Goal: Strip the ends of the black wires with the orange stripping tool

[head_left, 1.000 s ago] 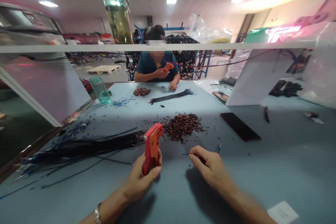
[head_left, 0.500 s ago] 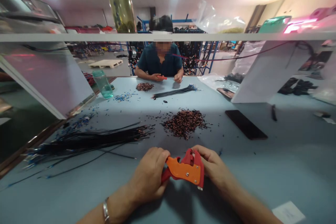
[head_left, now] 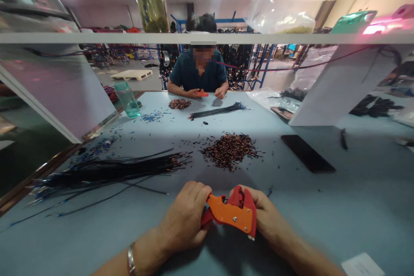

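My left hand (head_left: 186,217) is wrapped round the handles of a red and orange wire stripper (head_left: 233,212) lying sideways just above the blue table (head_left: 355,198). My right hand (head_left: 267,215) is closed against the tool's jaw end from the right; what its fingers pinch there is hidden. A bundle of long black wires (head_left: 106,171) lies to the left of my hands. A pile of small dark and copper wire scraps (head_left: 231,148) sits just beyond them.
A person in a dark shirt (head_left: 199,73) sits across the table with a similar red tool, a small scrap pile (head_left: 180,104) and a wire bundle (head_left: 216,111). A black phone (head_left: 307,158) lies at right, a green bottle (head_left: 127,99) at left. A white slip (head_left: 362,265) lies at bottom right.
A second ago my left hand held the stripper upright and my right hand was apart on the table. The tool then tipped sideways and my right hand closed on its jaw end.
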Tool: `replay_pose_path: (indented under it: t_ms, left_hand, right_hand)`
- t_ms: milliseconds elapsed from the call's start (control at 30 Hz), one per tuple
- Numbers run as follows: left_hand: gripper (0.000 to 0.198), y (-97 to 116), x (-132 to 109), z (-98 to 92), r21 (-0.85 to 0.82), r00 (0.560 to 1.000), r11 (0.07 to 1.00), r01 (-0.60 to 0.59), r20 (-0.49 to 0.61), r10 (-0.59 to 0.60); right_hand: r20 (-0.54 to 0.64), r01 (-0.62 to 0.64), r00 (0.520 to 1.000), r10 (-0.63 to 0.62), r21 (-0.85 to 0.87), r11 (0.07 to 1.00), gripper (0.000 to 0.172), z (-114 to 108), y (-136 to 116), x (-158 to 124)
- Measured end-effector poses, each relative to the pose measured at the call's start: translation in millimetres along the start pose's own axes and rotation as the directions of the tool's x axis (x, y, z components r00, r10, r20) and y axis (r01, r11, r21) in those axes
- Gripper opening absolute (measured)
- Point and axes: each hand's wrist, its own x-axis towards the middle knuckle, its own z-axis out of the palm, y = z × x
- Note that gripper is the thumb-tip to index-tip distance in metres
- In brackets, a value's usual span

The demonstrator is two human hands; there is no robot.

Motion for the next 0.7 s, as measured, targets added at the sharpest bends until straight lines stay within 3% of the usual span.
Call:
replay_pose_path:
  t_ms: [300,700]
  left_hand:
    - [0.043,0.5,-0.2,-0.6,0.007,1.000,1.000,-0.002,0.001,0.002]
    - [0.040,2.0,1.0,-2.1,0.071,1.000,0.997,-0.027,-0.002,0.027]
  right_hand:
    - [0.054,-0.009,0.999,0.003,0.112,0.994,0.022,-0.1,3.3,0.9]
    - [0.065,-0.045,0.997,0.039,0.105,0.993,0.031,0.2,5.4,2.0]
